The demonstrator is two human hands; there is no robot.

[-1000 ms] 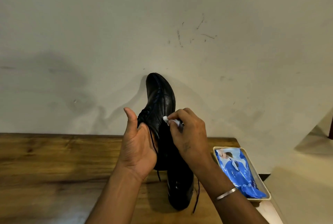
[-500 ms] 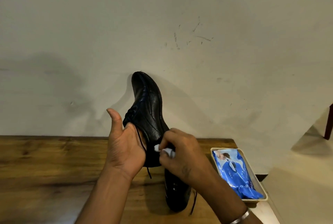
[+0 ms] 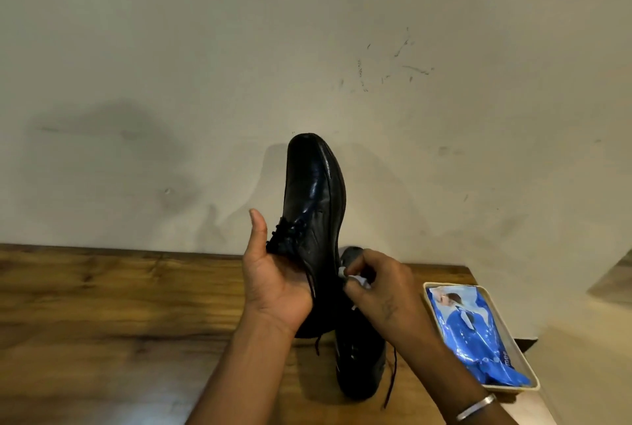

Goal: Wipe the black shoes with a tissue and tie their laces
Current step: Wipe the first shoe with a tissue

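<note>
shoe-cleaning under way at a wooden table (image 3: 102,305) set against a scuffed wall. at left of centre, the person's left hand (image 3: 273,287) holds the raised black shoe (image 3: 314,205) toe-up. the thumb stands straight beside the laces (image 3: 290,229), and the fingers are hidden behind the leather. a second ago the shoe showed more of its side; it now faces the onlooker more squarely, toe lifted higher against the wall. on the shoe's right edge, the right hand (image 3: 383,294) pinches a small wad of white tissue (image 3: 359,279). the wad was up near the lacing a second ago and has since travelled down towards the heel end, where it is pressed now. the two hands sit apart, with the shoe between them. that looks like one wiping pass down the shoe's right flank nearing its end, so the cleaning is probably only partly done. a loose lace end (image 3: 316,346) dangles below the left palm, so tying has not started. just under the right hand, the second shoe (image 3: 359,366) lies on the table, its lace trailing towards the near edge. far right, a cream tray (image 3: 509,337) holds a blue packet (image 3: 472,332).
</note>
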